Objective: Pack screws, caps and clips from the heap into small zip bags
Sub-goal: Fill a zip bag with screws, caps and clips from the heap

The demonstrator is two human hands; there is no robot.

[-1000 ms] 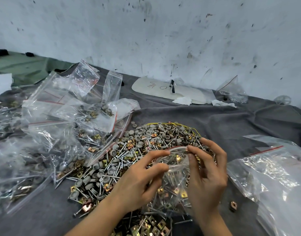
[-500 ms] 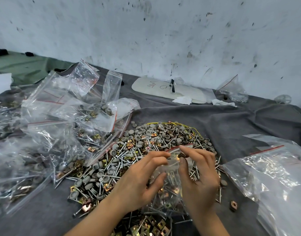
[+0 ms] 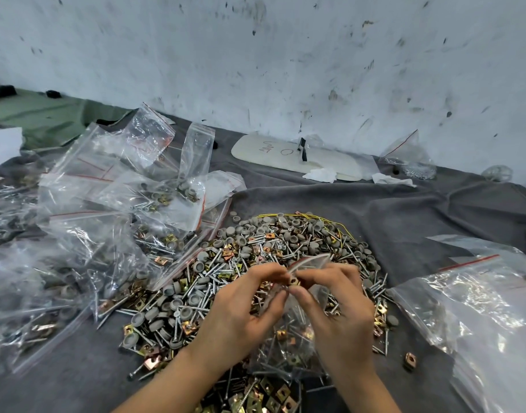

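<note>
A heap of screws, grey caps and brass clips (image 3: 264, 251) lies on the grey cloth (image 3: 404, 216) in the middle. Over its near side I hold a small zip bag (image 3: 288, 344) filled with screws and clips. My left hand (image 3: 241, 311) and my right hand (image 3: 336, 308) both pinch the bag's top strip, fingertips nearly meeting at the centre. The bag's mouth with its red line (image 3: 312, 259) sticks up between my fingers. The bag's lower part hangs between my palms.
Filled zip bags (image 3: 77, 248) are piled at the left. Large clear bags (image 3: 476, 308) lie at the right. A white oval board (image 3: 297, 158) rests near the stained wall. A loose clip (image 3: 410, 359) sits on the cloth, with more clips (image 3: 264, 394) by the near edge.
My hands have drawn together along the bag's top. A second ago the mouth was held wide; now it is pinched nearly flat.
</note>
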